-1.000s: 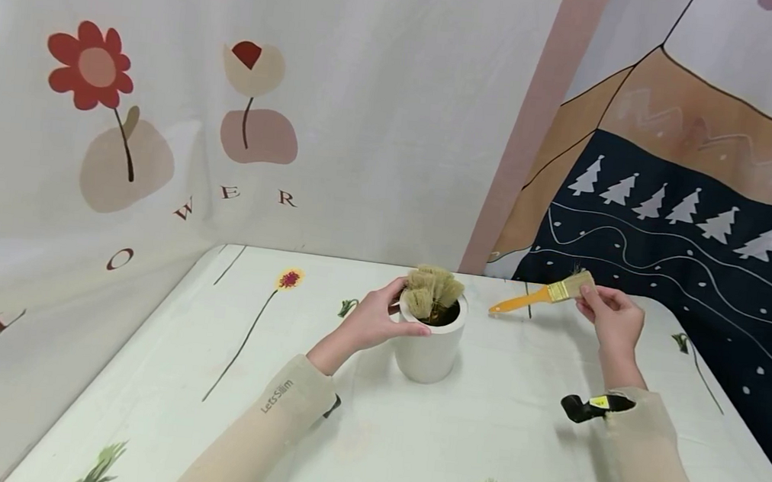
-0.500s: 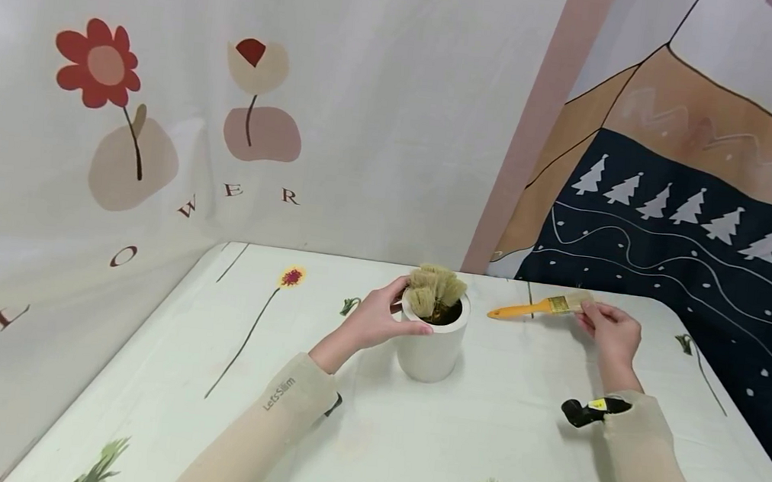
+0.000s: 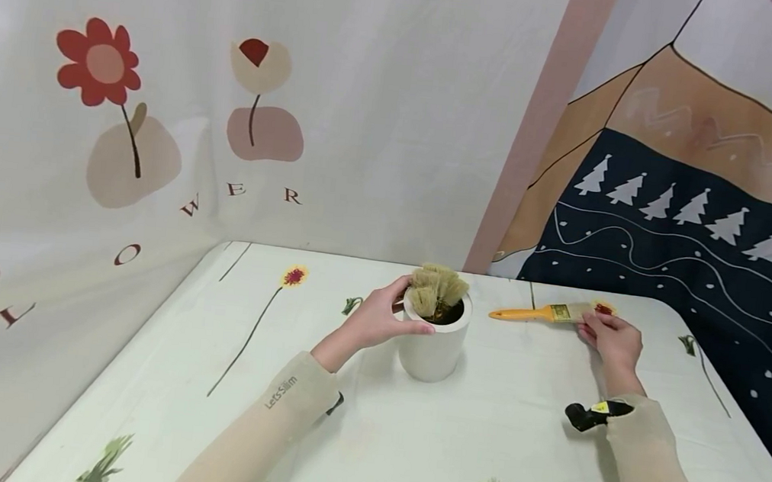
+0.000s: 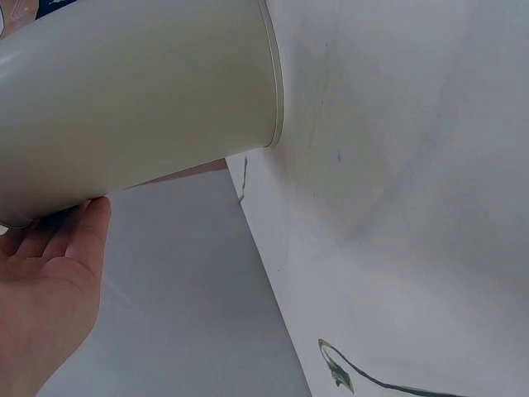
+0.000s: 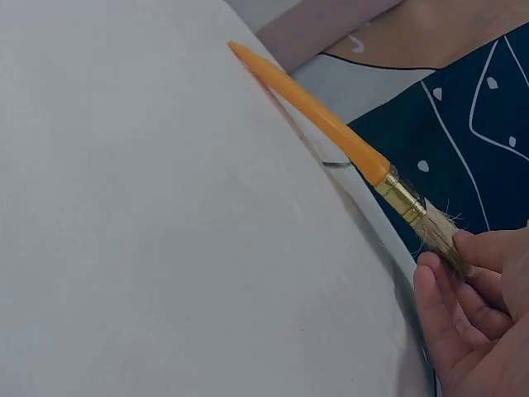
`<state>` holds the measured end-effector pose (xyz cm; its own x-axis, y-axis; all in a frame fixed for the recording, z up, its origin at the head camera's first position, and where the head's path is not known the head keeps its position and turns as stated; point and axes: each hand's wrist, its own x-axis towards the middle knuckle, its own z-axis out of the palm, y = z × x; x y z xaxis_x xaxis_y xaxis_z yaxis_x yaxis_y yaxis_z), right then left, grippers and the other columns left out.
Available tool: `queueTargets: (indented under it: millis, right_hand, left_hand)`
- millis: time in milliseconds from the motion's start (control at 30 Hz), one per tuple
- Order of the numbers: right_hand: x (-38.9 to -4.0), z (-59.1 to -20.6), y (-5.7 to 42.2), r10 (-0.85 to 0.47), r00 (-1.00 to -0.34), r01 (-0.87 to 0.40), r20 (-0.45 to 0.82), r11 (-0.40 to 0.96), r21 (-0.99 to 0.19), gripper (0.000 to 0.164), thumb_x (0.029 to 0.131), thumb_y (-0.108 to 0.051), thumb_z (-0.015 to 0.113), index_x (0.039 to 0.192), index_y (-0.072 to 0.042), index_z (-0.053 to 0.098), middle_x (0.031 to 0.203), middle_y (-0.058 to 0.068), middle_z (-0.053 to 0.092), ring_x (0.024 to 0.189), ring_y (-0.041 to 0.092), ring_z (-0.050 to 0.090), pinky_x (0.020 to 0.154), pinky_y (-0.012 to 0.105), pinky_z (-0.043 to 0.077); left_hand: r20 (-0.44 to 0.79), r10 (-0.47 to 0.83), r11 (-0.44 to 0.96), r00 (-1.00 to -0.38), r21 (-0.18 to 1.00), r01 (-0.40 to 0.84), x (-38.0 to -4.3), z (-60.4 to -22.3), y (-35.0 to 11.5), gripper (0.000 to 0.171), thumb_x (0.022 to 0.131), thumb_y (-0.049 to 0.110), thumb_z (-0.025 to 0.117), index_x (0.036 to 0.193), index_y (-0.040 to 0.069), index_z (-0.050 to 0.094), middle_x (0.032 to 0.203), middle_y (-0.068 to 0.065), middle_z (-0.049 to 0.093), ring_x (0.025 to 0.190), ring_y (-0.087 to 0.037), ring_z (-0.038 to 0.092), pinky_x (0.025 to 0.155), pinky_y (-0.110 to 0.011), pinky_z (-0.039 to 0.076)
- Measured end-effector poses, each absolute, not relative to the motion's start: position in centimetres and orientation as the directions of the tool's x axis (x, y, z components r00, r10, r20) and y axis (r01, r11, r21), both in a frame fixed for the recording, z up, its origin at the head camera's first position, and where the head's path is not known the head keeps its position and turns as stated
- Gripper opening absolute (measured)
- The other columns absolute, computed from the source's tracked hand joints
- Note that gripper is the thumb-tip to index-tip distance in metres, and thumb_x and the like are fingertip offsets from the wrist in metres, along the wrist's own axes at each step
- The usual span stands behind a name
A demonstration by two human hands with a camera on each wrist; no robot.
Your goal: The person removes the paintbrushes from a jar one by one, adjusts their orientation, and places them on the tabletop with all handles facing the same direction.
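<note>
My left hand [image 3: 379, 317] holds the rim of a white cylindrical pot [image 3: 432, 356] standing upright on the table, thumb across the front and fingers behind. In the left wrist view the fingers [image 4: 83, 236] lie against the pot's side [image 4: 149, 91]. Pale bristle tufts [image 3: 433, 287], like brush heads, stick up from the pot; their lower parts are hidden inside. To the right, my right hand [image 3: 614, 341] pinches a paintbrush [image 3: 520, 314] by its bristles. Its orange handle points left, away from the fingers, low over the table; whether all of it touches the cloth, I cannot tell.
A white cloth [image 3: 369, 438] printed with flowers covers the table. Behind it hangs a pale curtain [image 3: 383, 118] with flower prints, and on the right a dark panel with white trees [image 3: 675, 243]. Black camera mounts [image 3: 584, 417] sit on the wrists.
My right hand has lowered the paintbrush toward the tabletop. Its bristle end, tilted up before, has come down so the brush lies nearly level. The left hand and pot stay put.
</note>
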<state>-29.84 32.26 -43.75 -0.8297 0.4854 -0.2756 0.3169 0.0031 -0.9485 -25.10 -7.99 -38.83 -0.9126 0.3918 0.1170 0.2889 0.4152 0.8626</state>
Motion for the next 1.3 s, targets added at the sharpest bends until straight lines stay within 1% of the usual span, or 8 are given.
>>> queueTargets:
  millis: [133,300,400,500,600,867,1100,1300]
  right_hand:
    - [-29.7,-44.1,32.4,0.488,-0.838,0.32,-0.244,0.078,-0.944,0.047,0.098,-0.018,0.062,0.139,0.003,0.053,0.072,-0.018,0.054,0.056,-0.009,0.062,0.062,0.011,0.059]
    - [-29.4,-44.4,32.6,0.496,-0.84,0.321,-0.221,0.127,-0.938,0.044,0.099,-0.018,0.061,0.137,0.002,0.055,0.082,-0.014,0.056,0.058,-0.011,0.06,0.064,0.01,0.058]
    - [-29.3,-44.7,32.8,0.504,-0.839,0.325,-0.206,0.159,-0.932,0.044,0.099,-0.018,0.06,0.137,0.002,0.056,0.104,0.0,0.061,0.059,-0.013,0.058,0.064,0.008,0.057]
    - [-29.3,-44.8,32.9,0.507,-0.84,0.33,-0.193,0.195,-0.924,0.044,0.1,-0.018,0.059,0.139,0.002,0.055,0.131,0.015,0.055,0.059,-0.014,0.056,0.063,0.007,0.056]
    - [-29.2,-44.8,33.1,0.513,-0.838,0.332,-0.188,0.204,-0.921,0.044,0.099,-0.018,0.06,0.138,0.002,0.056,0.14,0.02,0.05,0.06,-0.014,0.055,0.062,0.007,0.056]
    - [-29.1,-44.5,33.5,0.521,-0.829,0.329,-0.202,0.163,-0.93,0.038,0.099,-0.015,0.06,0.133,0.001,0.059,0.111,0.002,0.057,0.06,-0.011,0.057,0.062,0.008,0.057]
    - [-29.1,-44.3,33.8,0.51,-0.835,0.295,-0.207,0.098,-0.95,0.006,0.097,-0.013,0.062,0.102,-0.015,0.065,0.071,-0.021,0.056,0.058,-0.009,0.061,0.061,0.009,0.057]
    - [-29.0,-44.1,33.8,0.493,-0.846,0.281,-0.205,0.084,-0.956,0.005,0.098,-0.013,0.061,0.102,-0.015,0.063,0.064,-0.022,0.057,0.058,-0.008,0.062,0.059,0.01,0.057]
  left_hand:
    - [0.113,0.396,0.415,-0.911,0.863,0.287,-25.2,-38.9,-8.0,0.091,0.08,0.038,0.084,0.155,0.021,0.035,0.157,-0.003,0.043,0.143,-0.027,0.045,0.118,-0.04,0.042]
    - [0.115,0.396,0.411,-0.911,0.865,0.288,-25.3,-39.0,-7.9,0.091,0.08,0.038,0.084,0.155,0.021,0.035,0.157,-0.002,0.042,0.143,-0.026,0.045,0.118,-0.041,0.042]
    - [0.115,0.394,0.411,-0.912,0.865,0.287,-25.3,-39.0,-7.8,0.092,0.08,0.037,0.085,0.155,0.021,0.035,0.157,-0.002,0.043,0.143,-0.025,0.045,0.118,-0.04,0.042]
    - [0.114,0.393,0.415,-0.913,0.864,0.286,-25.2,-38.9,-7.8,0.092,0.079,0.036,0.085,0.155,0.021,0.034,0.157,-0.002,0.043,0.143,-0.026,0.046,0.118,-0.039,0.043]
    - [0.117,0.392,0.417,-0.912,0.861,0.29,-25.1,-38.8,-7.9,0.092,0.079,0.035,0.085,0.155,0.021,0.035,0.156,-0.003,0.044,0.142,-0.027,0.047,0.117,-0.039,0.043]
    - [0.123,0.396,0.414,-0.91,0.861,0.296,-25.1,-38.7,-7.9,0.09,0.08,0.036,0.084,0.154,0.02,0.036,0.155,-0.004,0.045,0.142,-0.027,0.047,0.117,-0.04,0.043]
    - [0.13,0.396,0.415,-0.909,0.858,0.303,-25.1,-38.9,-8.0,0.09,0.08,0.036,0.084,0.154,0.02,0.036,0.156,-0.004,0.045,0.142,-0.026,0.046,0.117,-0.04,0.043]
    - [0.127,0.395,0.417,-0.91,0.858,0.301,-25.1,-38.9,-8.0,0.089,0.08,0.035,0.085,0.154,0.019,0.037,0.156,-0.004,0.045,0.142,-0.026,0.046,0.117,-0.04,0.043]
